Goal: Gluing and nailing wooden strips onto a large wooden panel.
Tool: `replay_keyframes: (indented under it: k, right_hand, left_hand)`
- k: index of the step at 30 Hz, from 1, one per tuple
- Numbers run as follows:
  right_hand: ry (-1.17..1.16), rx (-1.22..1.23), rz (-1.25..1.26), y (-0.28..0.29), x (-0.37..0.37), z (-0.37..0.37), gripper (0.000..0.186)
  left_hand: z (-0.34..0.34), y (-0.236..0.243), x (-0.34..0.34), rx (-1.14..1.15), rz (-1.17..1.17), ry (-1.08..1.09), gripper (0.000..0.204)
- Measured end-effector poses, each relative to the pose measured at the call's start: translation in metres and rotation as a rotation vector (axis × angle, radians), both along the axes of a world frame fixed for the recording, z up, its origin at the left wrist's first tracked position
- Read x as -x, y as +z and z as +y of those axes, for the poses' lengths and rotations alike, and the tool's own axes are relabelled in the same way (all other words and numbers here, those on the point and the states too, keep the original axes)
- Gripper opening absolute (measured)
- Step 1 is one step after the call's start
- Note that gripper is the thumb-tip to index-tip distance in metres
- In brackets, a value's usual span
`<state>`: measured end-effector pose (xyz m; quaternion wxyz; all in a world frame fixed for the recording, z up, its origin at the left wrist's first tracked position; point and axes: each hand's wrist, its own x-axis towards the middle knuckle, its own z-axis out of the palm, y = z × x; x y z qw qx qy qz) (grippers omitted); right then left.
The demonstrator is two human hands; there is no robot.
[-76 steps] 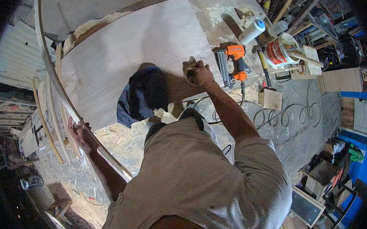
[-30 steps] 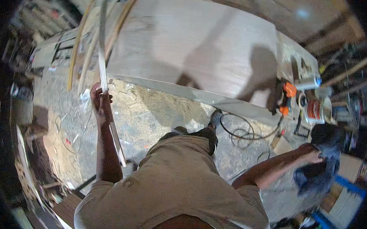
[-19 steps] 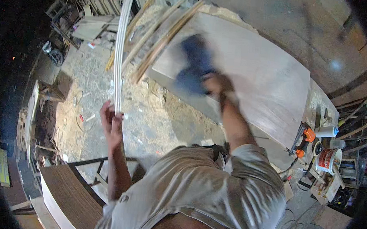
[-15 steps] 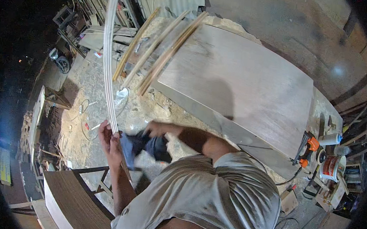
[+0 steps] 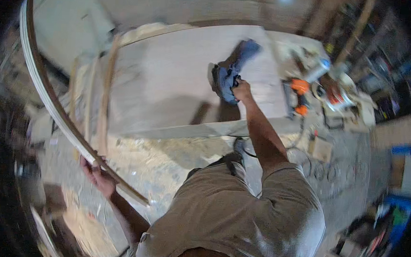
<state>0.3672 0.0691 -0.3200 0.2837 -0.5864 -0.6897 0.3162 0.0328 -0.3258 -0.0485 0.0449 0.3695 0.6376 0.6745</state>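
Note:
A long wooden moulding strip (image 5: 58, 107), pale and grooved on one face and brown along its edge, rises from near my lap toward the upper left. My left hand (image 5: 100, 177) is closed around it close to its lower end. Out over a large smooth wooden panel (image 5: 162, 69), my right hand (image 5: 243, 91) grips a crumpled dark blue cloth (image 5: 229, 80), blurred by motion. I cannot tell whether the cloth touches the panel.
Thin wooden strips (image 5: 107, 94) lie at the panel's left end. By its right end are an orange nail gun (image 5: 300, 87), a pale bottle (image 5: 318, 69) and a white bucket (image 5: 341, 99). Sawdust (image 5: 133, 150) covers part of the floor below, and a hose runs near the panel.
My view has turned right toward the panel. My right hand has swung from near my left hand out over the panel with the blue cloth. The moulding now leans further left.

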Motion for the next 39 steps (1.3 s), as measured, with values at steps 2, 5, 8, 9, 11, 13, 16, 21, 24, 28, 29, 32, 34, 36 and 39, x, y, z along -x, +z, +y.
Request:
replay_keyframes:
  k: [2, 5, 8, 9, 11, 13, 16, 21, 24, 28, 29, 32, 34, 36, 39]
  right_hand:
    - [-0.011, -0.089, -0.165, 0.054, -0.105, -0.013, 0.04]
    - [-0.064, 0.11, 0.327, 0.109, -0.265, -0.053, 0.032]
    - [-0.455, 0.145, 0.155, 0.153, -0.368, -0.095, 0.035]
    - [-0.534, 0.179, 0.308, 0.169, -0.384, -0.112, 0.034]
    - [-0.612, 0.025, 0.358, 0.178, -0.43, -0.124, 0.031]
    - [-0.585, -0.191, 0.431, 0.181, -0.48, -0.122, 0.027]
    - [-0.542, -0.51, 0.168, 0.235, -0.51, -0.088, 0.023]
    - [-0.762, -0.795, -0.215, 0.274, -0.535, -0.008, 0.026]
    - [-0.814, -0.482, -0.502, 0.228, -0.571, 0.05, 0.029]
    - [-0.481, -0.093, -1.011, 0.095, -0.646, 0.079, 0.04]
    - [-0.694, -0.232, -0.915, 0.09, -0.597, 0.091, 0.038]
    - [-0.662, -0.439, -0.665, 0.136, -0.5, 0.127, 0.041]
    - [-0.441, -0.334, -0.344, 0.129, -0.498, 0.156, 0.047]
    - [-0.348, -0.307, -0.328, 0.111, -0.48, 0.194, 0.048]
    - [-0.234, -0.255, -0.442, 0.099, -0.43, 0.232, 0.058]
  left_hand:
    - [0.03, -0.017, 0.002, 0.061, 0.013, -0.113, 0.054]
    - [0.099, -0.054, -0.011, 0.049, -0.168, -0.306, 0.054]
    - [0.174, -0.101, -0.046, 0.179, -0.39, -0.476, 0.035]
    - [0.191, -0.102, -0.047, 0.191, -0.388, -0.495, 0.035]
    - [0.228, -0.118, -0.059, 0.462, -0.2, -0.546, 0.034]
    - [0.253, -0.135, -0.079, 0.434, -0.165, -0.496, 0.036]
    - [0.274, -0.16, -0.076, 0.52, -0.086, -0.473, 0.046]
    - [0.289, -0.173, -0.076, 0.616, 0.146, -0.427, 0.039]
    - [0.293, -0.196, -0.058, 0.504, 0.395, -0.494, 0.032]
    - [0.299, -0.184, -0.075, 0.58, 0.746, -0.54, 0.033]
    - [0.287, -0.162, -0.083, 0.676, 0.908, -0.513, 0.035]
    - [0.265, -0.175, -0.058, 0.874, 0.922, -0.513, 0.036]
    - [0.263, -0.197, -0.04, 0.932, 0.975, -0.502, 0.037]
    - [0.265, -0.215, -0.016, 0.953, 1.095, -0.47, 0.037]
    - [0.262, -0.22, 0.004, 1.083, 1.032, -0.392, 0.039]
